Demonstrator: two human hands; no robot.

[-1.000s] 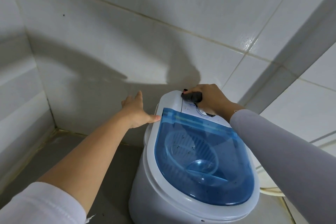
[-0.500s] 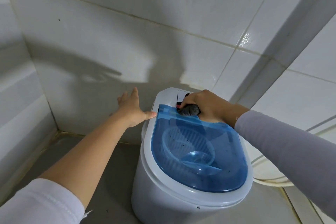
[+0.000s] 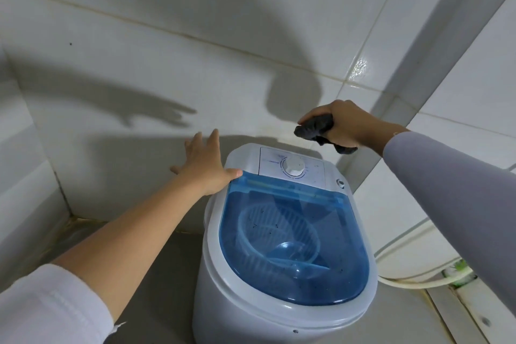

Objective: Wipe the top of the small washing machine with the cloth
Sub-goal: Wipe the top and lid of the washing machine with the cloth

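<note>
The small white washing machine [image 3: 229,299] stands on the floor in a tiled corner. It has a see-through blue lid [image 3: 293,246] and a white control panel with a round dial [image 3: 293,168] at the back. My left hand [image 3: 205,166] lies flat with spread fingers on the machine's back left rim, thumb touching the lid's corner. My right hand [image 3: 346,124] is lifted above the machine's back right, clear of the panel, and grips a crumpled dark cloth [image 3: 315,128].
White tiled walls close in behind and on both sides. A pale hose [image 3: 413,282] runs along the floor to the right of the machine. The grey floor [image 3: 156,282] lies to the left of it.
My right hand has lifted the cloth off the control panel, up and to the right, so the dial now shows. My left hand has stayed on the rim.
</note>
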